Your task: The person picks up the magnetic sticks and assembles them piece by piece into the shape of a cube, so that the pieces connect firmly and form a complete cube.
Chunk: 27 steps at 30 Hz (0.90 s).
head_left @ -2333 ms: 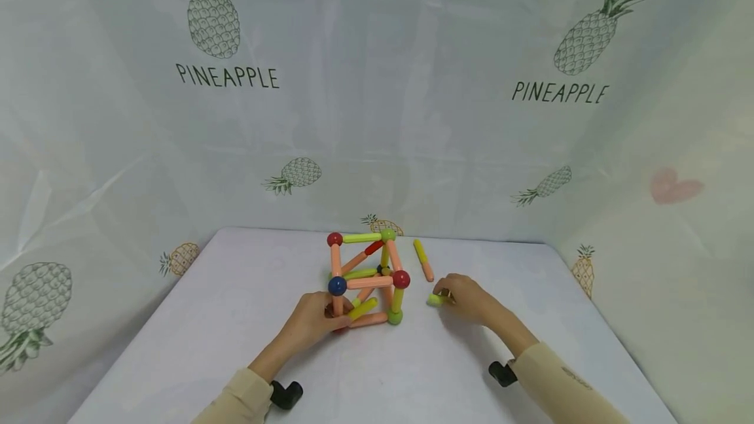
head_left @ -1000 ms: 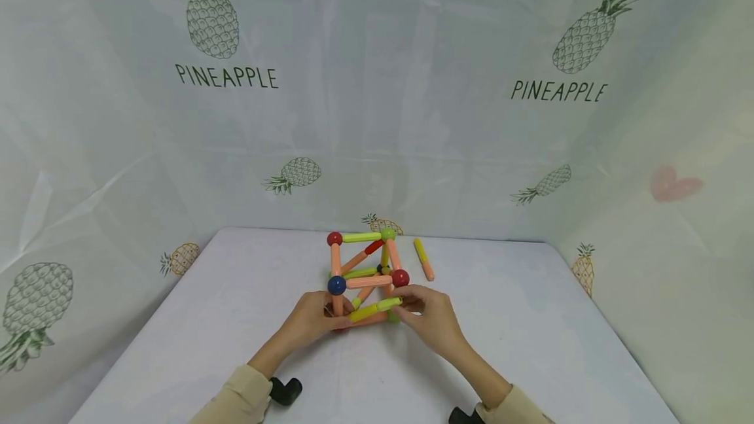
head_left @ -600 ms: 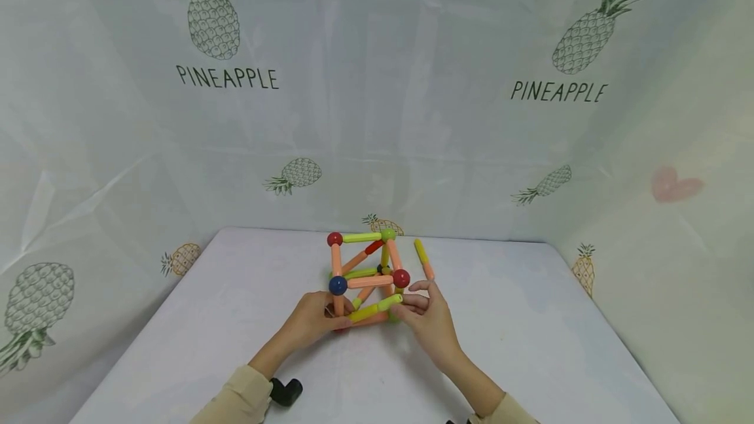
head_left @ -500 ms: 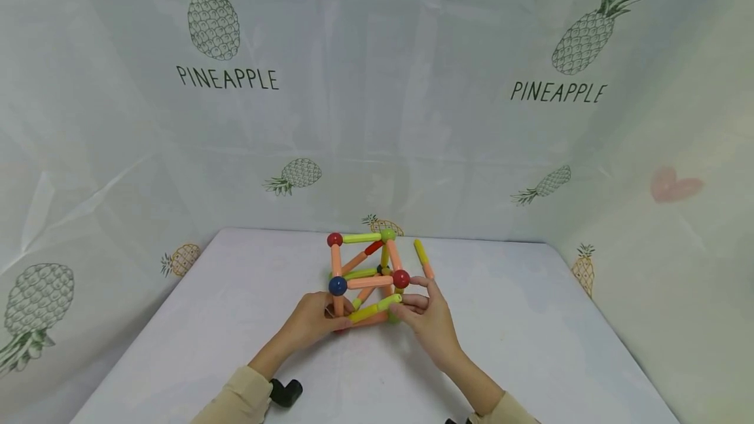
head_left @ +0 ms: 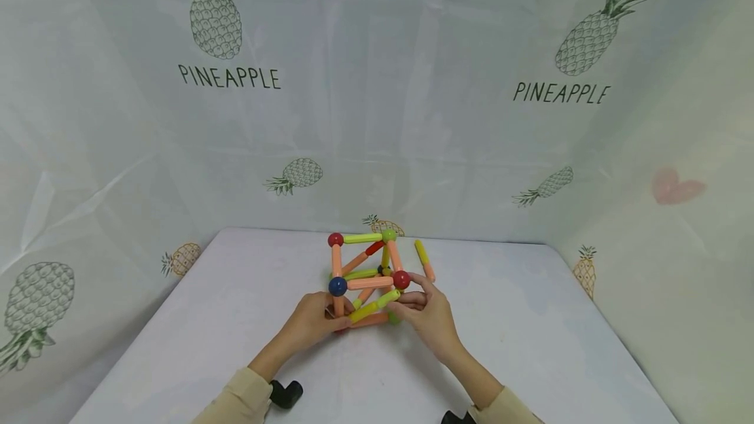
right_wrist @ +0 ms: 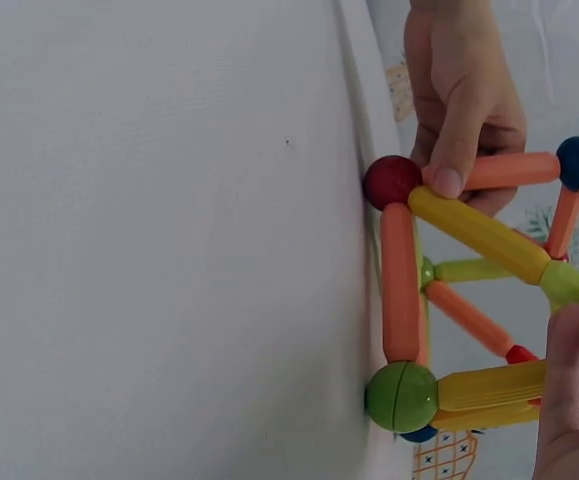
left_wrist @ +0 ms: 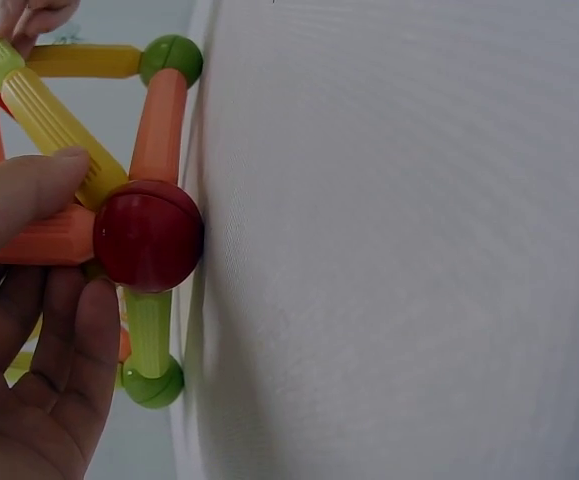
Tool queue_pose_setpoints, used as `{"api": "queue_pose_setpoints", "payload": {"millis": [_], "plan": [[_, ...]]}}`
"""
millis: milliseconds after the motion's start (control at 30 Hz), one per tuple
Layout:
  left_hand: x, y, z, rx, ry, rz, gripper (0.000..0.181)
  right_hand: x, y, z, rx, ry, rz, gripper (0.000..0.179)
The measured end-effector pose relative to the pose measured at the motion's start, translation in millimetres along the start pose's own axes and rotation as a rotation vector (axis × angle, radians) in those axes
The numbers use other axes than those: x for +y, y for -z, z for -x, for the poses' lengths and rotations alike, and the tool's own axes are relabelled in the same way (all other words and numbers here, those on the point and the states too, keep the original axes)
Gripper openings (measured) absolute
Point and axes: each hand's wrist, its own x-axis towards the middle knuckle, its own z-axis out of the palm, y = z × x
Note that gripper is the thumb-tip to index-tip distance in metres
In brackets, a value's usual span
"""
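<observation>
A cube-like frame of magnetic rods and balls stands on the table, with a blue ball (head_left: 338, 286) and a red ball (head_left: 401, 279) at its upper front corners. My left hand (head_left: 309, 319) grips its lower front-left corner. The thumb lies on a yellow rod (left_wrist: 54, 125) and the fingers curl behind an orange rod (left_wrist: 44, 240), beside the lower red ball (left_wrist: 149, 237). My right hand (head_left: 432, 319) pinches a light green rod (head_left: 389, 298), end to end with the yellow one, slanting across the front. Its tip is right below the upper red ball, where my right forefinger touches.
A loose yellow-and-orange rod pair (head_left: 425, 260) lies on the table behind my right hand. The white table (head_left: 501, 319) reaches back to a pineapple-print curtain (head_left: 377, 84). Black camera mounts (head_left: 286, 394) show at both wrists.
My right hand has brought the light green rod leftward from the table to the yellow rod's end, then raised its tip slightly toward the red ball. My left hand has kept its place.
</observation>
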Motion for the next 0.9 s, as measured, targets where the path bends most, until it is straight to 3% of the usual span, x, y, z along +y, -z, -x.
{"api": "queue_pose_setpoints", "payload": {"millis": [467, 900], "plan": [[-0.5, -1.6, -1.0, 0.018, -0.007, -0.014, 0.014, 0, 3, -10.0, 0.047, 0.127, 0.171, 0.054], [0.9, -2.8, -2.3, 0.035, -0.024, -0.032, 0.013, 3, 5, -13.6, 0.083, 0.183, 0.226, 0.050]]}}
